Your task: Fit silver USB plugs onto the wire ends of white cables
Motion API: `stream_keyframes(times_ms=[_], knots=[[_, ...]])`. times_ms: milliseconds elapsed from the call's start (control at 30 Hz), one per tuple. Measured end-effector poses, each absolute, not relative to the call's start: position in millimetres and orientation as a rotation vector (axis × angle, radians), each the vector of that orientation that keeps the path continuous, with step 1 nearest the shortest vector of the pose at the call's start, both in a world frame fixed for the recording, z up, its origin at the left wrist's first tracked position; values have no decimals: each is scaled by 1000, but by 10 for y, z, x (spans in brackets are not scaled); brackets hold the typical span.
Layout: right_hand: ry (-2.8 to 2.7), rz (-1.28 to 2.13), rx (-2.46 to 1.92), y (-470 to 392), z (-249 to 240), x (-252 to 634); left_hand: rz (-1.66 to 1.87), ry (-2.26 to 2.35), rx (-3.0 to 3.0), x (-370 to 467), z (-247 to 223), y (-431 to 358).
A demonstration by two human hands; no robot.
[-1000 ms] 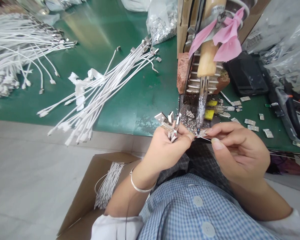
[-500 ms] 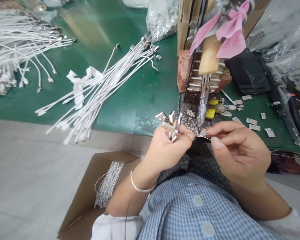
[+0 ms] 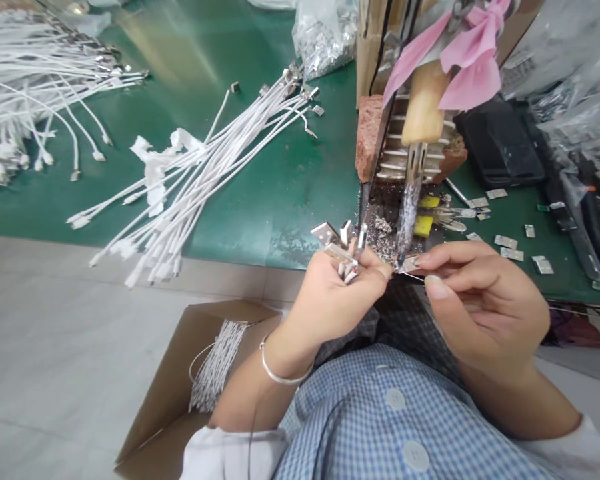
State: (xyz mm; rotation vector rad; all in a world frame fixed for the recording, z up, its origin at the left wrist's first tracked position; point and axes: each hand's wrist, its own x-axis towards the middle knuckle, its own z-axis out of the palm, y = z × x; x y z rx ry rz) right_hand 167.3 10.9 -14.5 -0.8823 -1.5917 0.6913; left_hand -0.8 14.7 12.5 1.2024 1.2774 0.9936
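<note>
My left hand (image 3: 337, 293) is closed around several metal USB connectors (image 3: 339, 252), which stick up between thumb and fingers. Its fingertips meet a small work spot beneath the soldering iron tip. My right hand (image 3: 485, 303) pinches a small metal connector piece (image 3: 411, 264) and a thin strand of solder wire (image 3: 413, 275). The soldering iron (image 3: 408, 207), with a wooden handle, points down, its tip touching or just above the piece between both hands. Exactly what the left fingertips grip there is too small to tell.
White cables (image 3: 205, 173) lie left on the green table (image 3: 300, 167), with a larger heap (image 3: 40, 87) beyond. Red bricks (image 3: 369, 137) flank a coil behind the iron. Loose metal shells (image 3: 543, 265) and pliers (image 3: 587, 233) lie right. A cardboard box (image 3: 165, 373) is below.
The view has shifted slightly. My right hand has moved a little to the right. Both hands keep their hold beneath the iron tip.
</note>
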Motion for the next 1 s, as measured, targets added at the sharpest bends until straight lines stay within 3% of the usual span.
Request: stream_keyframes(times_ms=[1000], knots=[[-1589, 657, -938, 112, -128, 1660, 997, 1322, 1184, -13, 142, 142]])
